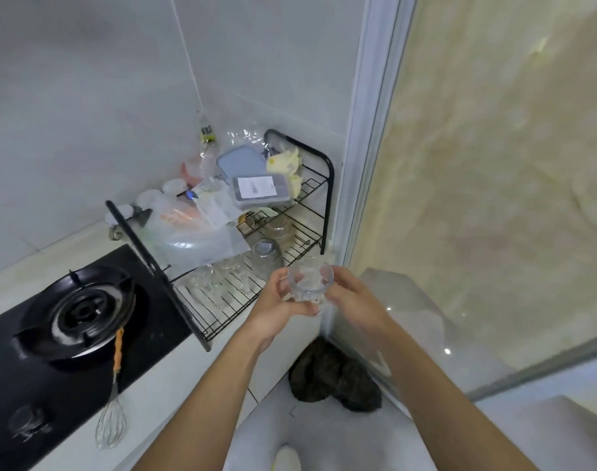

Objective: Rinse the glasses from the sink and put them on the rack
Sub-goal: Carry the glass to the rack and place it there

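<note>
You hold one clear glass, mouth up, between both hands: your left hand curls round its left side, your right hand round its right. It hangs just off the rack corner. At 11 o'clock from it, upturned glasses sit on the lower wires; bags and boxes crowd the shelf above. A whisk lies at 7 o'clock.

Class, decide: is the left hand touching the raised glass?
Touching. The head view shows fingers of the left hand curled around the glass; the right hand grips its opposite side.
</note>
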`<act>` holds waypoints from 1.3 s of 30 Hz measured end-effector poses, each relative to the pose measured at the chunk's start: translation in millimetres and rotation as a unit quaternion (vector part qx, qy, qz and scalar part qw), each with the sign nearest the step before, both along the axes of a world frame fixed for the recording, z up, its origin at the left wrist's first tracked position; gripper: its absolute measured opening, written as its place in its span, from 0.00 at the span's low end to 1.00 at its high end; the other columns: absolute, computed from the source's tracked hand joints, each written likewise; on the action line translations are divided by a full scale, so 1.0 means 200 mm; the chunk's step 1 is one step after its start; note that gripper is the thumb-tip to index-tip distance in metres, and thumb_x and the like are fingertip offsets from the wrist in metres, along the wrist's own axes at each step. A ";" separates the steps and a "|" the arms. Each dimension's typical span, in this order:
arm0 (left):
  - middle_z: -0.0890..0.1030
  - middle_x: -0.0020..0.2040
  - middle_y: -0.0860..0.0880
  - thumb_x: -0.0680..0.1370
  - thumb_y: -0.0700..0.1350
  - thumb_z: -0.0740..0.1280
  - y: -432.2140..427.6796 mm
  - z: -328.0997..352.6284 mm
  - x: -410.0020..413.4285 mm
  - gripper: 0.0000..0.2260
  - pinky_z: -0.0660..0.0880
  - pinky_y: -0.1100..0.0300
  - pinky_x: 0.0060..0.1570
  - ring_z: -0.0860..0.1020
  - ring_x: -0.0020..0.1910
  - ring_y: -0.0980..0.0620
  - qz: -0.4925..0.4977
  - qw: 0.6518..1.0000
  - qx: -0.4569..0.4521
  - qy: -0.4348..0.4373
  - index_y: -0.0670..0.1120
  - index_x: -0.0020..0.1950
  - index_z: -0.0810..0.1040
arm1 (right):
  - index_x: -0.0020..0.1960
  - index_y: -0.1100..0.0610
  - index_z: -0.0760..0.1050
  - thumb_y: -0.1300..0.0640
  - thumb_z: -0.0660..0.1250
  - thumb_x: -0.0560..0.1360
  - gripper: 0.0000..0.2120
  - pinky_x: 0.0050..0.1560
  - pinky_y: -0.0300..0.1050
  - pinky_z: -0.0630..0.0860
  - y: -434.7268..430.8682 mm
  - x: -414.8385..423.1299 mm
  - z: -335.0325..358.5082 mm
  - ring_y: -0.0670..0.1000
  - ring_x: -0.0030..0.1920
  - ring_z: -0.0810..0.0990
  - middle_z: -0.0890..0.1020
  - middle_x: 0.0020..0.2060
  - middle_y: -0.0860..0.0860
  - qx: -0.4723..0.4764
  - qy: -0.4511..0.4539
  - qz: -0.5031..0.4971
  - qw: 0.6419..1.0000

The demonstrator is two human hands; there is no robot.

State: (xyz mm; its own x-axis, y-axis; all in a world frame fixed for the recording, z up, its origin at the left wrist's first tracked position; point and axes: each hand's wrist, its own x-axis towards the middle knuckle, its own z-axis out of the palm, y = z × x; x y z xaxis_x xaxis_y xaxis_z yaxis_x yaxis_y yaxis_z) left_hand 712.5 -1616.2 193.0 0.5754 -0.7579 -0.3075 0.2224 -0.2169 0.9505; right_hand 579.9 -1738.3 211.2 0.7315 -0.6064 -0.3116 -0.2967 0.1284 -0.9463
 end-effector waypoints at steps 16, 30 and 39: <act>0.84 0.59 0.41 0.59 0.44 0.84 -0.56 -0.08 -0.11 0.41 0.76 0.46 0.64 0.83 0.58 0.44 0.230 0.970 0.028 0.065 0.46 0.66 0.68 | 0.69 0.50 0.66 0.47 0.70 0.76 0.24 0.60 0.46 0.70 -0.75 0.23 -0.11 0.50 0.64 0.75 0.76 0.63 0.49 -0.014 0.083 0.217 0.973; 0.80 0.60 0.40 0.80 0.57 0.71 -0.77 -0.13 0.03 0.27 0.84 0.53 0.48 0.86 0.49 0.45 0.354 0.922 0.048 0.151 0.39 0.68 0.69 | 0.65 0.54 0.69 0.43 0.68 0.80 0.21 0.64 0.53 0.78 -0.84 0.49 -0.20 0.49 0.55 0.82 0.79 0.60 0.51 -0.035 0.103 0.193 0.975; 0.86 0.50 0.42 0.85 0.53 0.66 -0.80 -0.19 0.18 0.18 0.85 0.52 0.52 0.87 0.43 0.44 0.392 0.890 0.035 0.230 0.39 0.65 0.79 | 0.63 0.50 0.72 0.34 0.61 0.80 0.22 0.61 0.58 0.79 -0.83 0.67 -0.22 0.53 0.53 0.84 0.82 0.55 0.49 -0.081 0.132 0.189 0.970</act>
